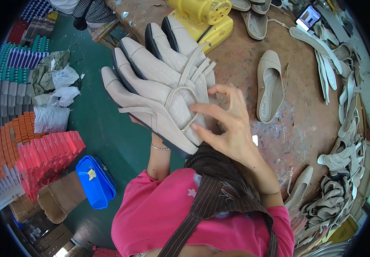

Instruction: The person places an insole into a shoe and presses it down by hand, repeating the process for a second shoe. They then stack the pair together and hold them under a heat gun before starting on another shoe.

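Several beige shoes (167, 92) with dark soles are bunched together in front of my chest, toes fanned toward the upper left. My left hand (138, 121) holds the bunch from beneath; the shoes hide most of its fingers. At the right side of the bunch, my right hand (232, 118) has thumb and index finger curled around a thin looped strap (180, 91) on the nearest shoe. More strap ends stick up near its other fingers. A single beige shoe (271, 88) stands on the worktable (245, 68), to the right of my right hand.
A yellow machine (206, 21) stands at the table's far side. Shoes, insoles (322, 51) and a pile of straps (330, 197) line the right edge, with a lit phone (308, 18) behind. On the green floor at left are a blue tub (95, 182), plastic bags and stacked red parts (50, 158).
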